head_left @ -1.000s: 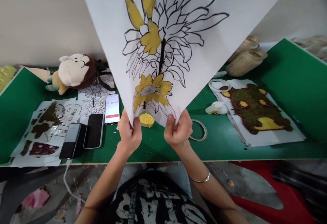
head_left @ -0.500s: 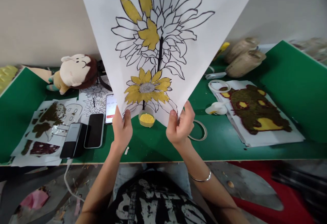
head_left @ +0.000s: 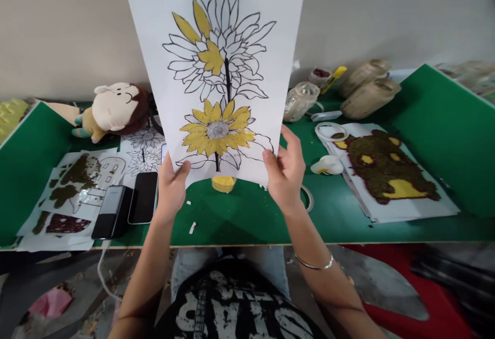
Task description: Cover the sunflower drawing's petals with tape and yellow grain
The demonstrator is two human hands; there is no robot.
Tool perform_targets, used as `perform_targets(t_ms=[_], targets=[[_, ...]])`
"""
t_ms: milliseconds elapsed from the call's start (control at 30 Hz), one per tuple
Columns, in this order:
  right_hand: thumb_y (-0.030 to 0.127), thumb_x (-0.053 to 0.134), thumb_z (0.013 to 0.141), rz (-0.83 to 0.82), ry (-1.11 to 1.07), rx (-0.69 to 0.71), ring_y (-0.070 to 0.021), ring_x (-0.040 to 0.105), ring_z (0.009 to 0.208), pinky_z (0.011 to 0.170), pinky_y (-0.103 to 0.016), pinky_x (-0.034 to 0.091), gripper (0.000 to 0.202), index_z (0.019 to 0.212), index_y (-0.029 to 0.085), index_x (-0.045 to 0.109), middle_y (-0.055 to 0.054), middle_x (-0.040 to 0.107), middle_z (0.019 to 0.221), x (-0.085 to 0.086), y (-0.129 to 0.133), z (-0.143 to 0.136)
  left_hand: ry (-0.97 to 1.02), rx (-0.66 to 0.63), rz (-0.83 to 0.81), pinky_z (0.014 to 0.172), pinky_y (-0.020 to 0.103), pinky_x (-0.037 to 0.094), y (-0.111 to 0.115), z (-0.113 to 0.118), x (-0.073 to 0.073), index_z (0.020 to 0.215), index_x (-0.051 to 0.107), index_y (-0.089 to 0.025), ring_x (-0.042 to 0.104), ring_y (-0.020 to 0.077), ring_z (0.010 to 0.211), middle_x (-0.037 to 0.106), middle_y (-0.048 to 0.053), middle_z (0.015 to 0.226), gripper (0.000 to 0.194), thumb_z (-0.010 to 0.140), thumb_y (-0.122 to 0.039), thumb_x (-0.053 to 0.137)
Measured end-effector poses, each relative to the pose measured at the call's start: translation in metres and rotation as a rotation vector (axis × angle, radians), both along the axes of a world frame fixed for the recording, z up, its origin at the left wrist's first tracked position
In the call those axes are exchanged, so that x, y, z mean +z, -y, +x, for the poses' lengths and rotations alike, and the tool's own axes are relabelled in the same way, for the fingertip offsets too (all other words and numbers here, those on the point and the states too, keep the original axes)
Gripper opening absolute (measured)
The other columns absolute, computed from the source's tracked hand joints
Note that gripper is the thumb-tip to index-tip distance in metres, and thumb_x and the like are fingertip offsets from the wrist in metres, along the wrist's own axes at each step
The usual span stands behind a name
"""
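A white sheet with two outlined flowers is held up, its lower edge curved. The lower flower has yellow petals and a grey centre; the upper one shows a few yellow patches. My left hand pinches the sheet's lower left corner, thumb on the front. At the lower right corner, my right hand grips it the same way. Below the sheet stands a small cup of yellow material, its top partly hidden by the paper.
On the green table lie a black phone, a power bank and craft sheets at left. A plush doll lies behind. At right are a bear picture, a white roll and jars.
The sheet has tilted back and moved away from the camera, so more of it shows. My right hand has moved slightly right, and jars behind the sheet have come into view.
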State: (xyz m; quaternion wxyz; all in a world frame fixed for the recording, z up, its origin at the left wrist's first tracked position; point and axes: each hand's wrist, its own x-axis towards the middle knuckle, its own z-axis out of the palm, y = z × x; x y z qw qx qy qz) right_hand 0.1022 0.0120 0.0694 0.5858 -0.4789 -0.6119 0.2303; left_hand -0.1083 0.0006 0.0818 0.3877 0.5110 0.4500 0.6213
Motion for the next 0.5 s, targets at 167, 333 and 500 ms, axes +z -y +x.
perform_targets(t_ms=[167,333,500], targets=[[0.037,0.048,0.087,-0.175,-0.153,0.203,-0.0222,0.068,0.085,0.067,-0.037,0.058,0.048,0.132,0.026,0.036,-0.006,0.068,0.107,0.008,-0.009,0.005,0.199,-0.047,-0.130,0.088,0.040,0.054,0.003,-0.005,0.007,0.112,0.059,-0.024,0.061,0.0256,0.106,0.065,0.005,0.114,0.040,0.073,-0.017,0.066],[0.039,0.055,0.083,-0.290,-0.320,0.336,-0.0232,0.067,0.095,0.072,-0.036,0.058,0.048,0.127,0.026,0.043,-0.005,0.067,0.111,0.006,-0.015,0.006,0.319,-0.033,-0.258,0.079,0.039,0.057,0.005,-0.012,0.009,0.106,0.060,-0.023,0.066,0.0259,0.096,0.069,0.006,0.104,0.041,0.066,-0.016,0.070],[0.046,0.053,0.083,-0.345,-0.338,0.353,-0.0227,0.067,0.093,0.073,-0.037,0.057,0.048,0.124,0.021,0.048,-0.008,0.068,0.110,-0.001,-0.009,0.007,0.337,-0.015,-0.319,0.079,0.042,0.057,0.010,-0.020,0.007,0.104,0.061,-0.021,0.067,0.0273,0.092,0.071,0.007,0.098,0.040,0.066,-0.019,0.071]])
